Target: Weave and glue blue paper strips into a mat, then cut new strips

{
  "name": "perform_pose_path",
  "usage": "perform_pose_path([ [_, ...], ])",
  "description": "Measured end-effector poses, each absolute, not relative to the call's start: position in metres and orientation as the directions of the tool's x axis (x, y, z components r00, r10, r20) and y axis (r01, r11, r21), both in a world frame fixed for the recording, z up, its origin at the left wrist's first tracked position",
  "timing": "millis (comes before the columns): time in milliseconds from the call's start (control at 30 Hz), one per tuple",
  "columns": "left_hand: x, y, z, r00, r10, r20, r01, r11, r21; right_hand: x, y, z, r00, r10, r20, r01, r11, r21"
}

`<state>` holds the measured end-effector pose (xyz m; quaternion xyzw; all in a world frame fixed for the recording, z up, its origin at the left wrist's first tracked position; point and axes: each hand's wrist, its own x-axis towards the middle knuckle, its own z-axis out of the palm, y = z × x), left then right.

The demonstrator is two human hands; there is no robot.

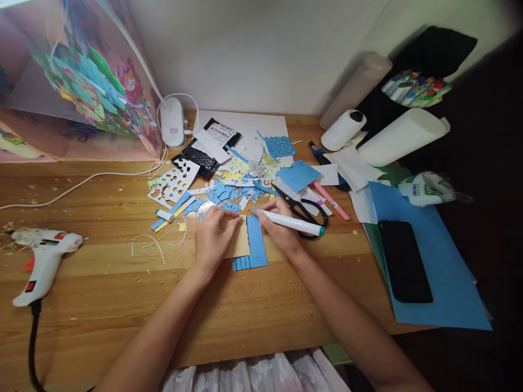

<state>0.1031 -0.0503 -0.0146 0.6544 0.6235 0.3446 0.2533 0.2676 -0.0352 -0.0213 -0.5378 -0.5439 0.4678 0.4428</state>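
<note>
My right hand [281, 226] is closed round a white marker pen [292, 222] with a teal end, its tip pointing left toward the blue sheet. Under my hands lies the blue sheet [257, 245], with narrow strips marked or cut at its lower left edge. A beige card [241, 242] overlaps the sheet's left part. My left hand [214, 234] presses this card down, thumb and forefinger drawn together at its top edge; the other fingers are partly hidden. Black-handled scissors [314, 218] lie just beyond the pen, partly behind it.
Blue and yellow paper scraps [229, 190] cover the table's middle. A hot glue gun [44, 261] lies at the left. To the right, a black phone [404, 261] rests on a large blue sheet [445, 272]. White rolls [404, 136] and a marker holder [417, 90] stand behind.
</note>
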Motion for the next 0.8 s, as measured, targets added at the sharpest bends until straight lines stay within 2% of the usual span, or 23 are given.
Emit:
perform_pose_path([
  [233,0.1079,-0.0522,-0.014,-0.006,0.993,0.114,0.7,-0.077,0.71,0.2674,-0.0337,-0.0266,0.03,0.996,0.084,0.331,0.069,-0.941],
  [800,0.1103,-0.0532,-0.0145,-0.028,0.994,0.102,0.726,-0.05,0.686,0.2673,-0.0359,-0.026,-0.022,0.997,0.074,0.359,0.077,-0.93],
])
